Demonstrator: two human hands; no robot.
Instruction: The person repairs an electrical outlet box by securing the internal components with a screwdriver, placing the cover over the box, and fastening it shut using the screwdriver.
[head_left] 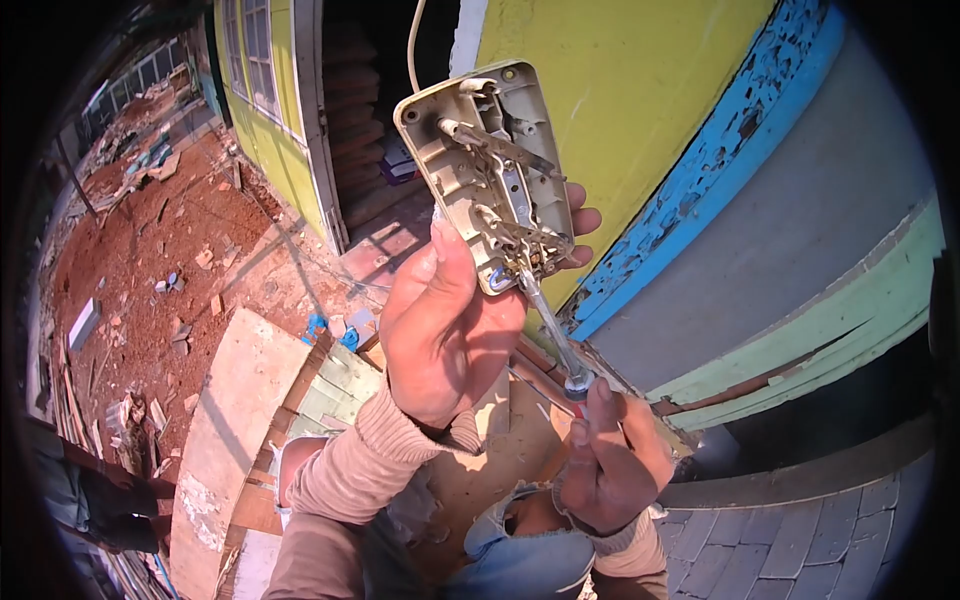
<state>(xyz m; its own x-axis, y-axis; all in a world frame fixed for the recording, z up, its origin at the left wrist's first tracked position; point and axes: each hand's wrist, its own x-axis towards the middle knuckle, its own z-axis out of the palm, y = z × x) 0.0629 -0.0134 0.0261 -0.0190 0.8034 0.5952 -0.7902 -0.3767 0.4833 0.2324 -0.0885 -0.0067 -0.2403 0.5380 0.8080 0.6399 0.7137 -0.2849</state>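
Observation:
My left hand [440,330] grips the opened extension socket [470,170] by its lower end, thumb on the near edge and fingertips showing past the far edge. Its cream plastic housing is turned with the inside facing me, showing metal contact strips and a bit of blue wire near the bottom. A pale cable [413,45] runs upward from its top. In my right hand [615,460] is a screwdriver [550,325], its handle mostly hidden by my fingers. The shaft points up and left, with its tip at the lower contacts; whether it sits in a screw I cannot tell.
Wooden boards [240,410] lie at the lower left, beside red soil with rubble [170,270]. A yellow wall [620,90] with blue trim stands behind the socket. Stacked sacks [350,110] show in a doorway. Another person's legs [95,490] are at the left edge.

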